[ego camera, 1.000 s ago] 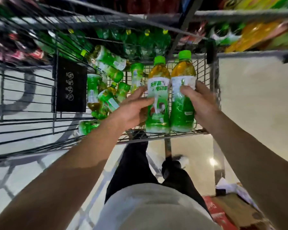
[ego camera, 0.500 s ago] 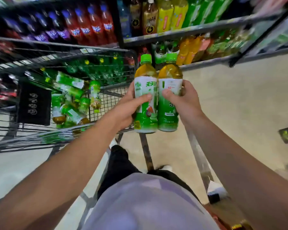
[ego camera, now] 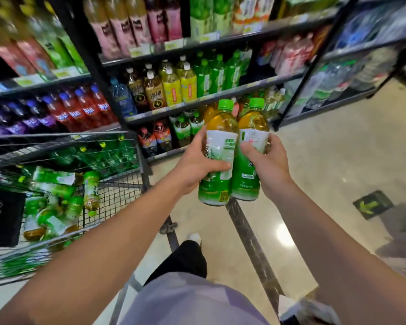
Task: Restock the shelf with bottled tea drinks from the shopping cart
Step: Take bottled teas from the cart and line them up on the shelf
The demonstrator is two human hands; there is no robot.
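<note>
I hold two upright tea bottles side by side, each with a green cap and a green and white label. My left hand point(ego camera: 195, 164) grips the left tea bottle point(ego camera: 218, 137); my right hand point(ego camera: 266, 164) grips the right tea bottle point(ego camera: 252, 127). Both bottles hang in the air above the floor, right of the shopping cart point(ego camera: 141, 165) and in front of the low shelf point(ego camera: 197, 102). Several more tea bottles point(ego camera: 56, 195) lie jumbled in the cart at the left.
Dark metal shelving point(ego camera: 220, 41) filled with rows of drink bottles spans the back. A black upright post point(ego camera: 314, 66) splits two shelf units at the right. A green arrow sticker point(ego camera: 372, 205) lies on the pale floor. My legs and the cart frame are below.
Both hands have lifted the two bottles out of the cart and carried them right and up toward the shelf. My view has swung from the cart to the shelving.
</note>
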